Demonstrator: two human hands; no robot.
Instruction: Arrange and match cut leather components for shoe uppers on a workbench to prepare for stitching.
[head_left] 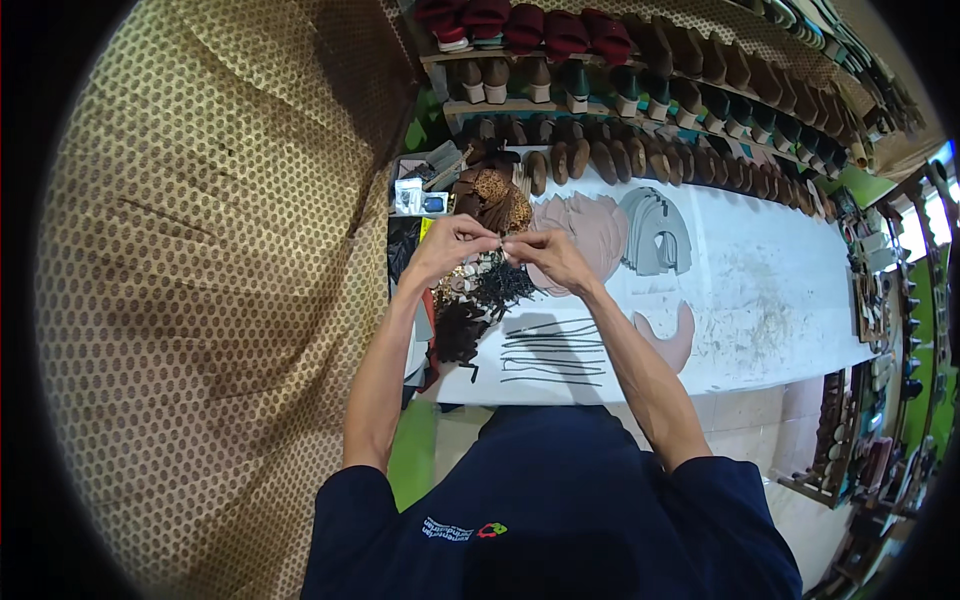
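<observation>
Over the long white table (pixel 745 255), toward its left edge, the left hand (pixel 455 248) and right hand (pixel 550 262) pinch a tiny piece (pixel 502 243), too small to identify, between their fingertips. Thin black cords (pixel 552 348) lie side by side near the front edge, right of heaped dark strips (pixel 458 335).

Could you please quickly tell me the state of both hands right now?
Left hand: pinched closed; anything held is too small to tell.
Right hand: also pinched closed; anything held is too small to tell.
</observation>
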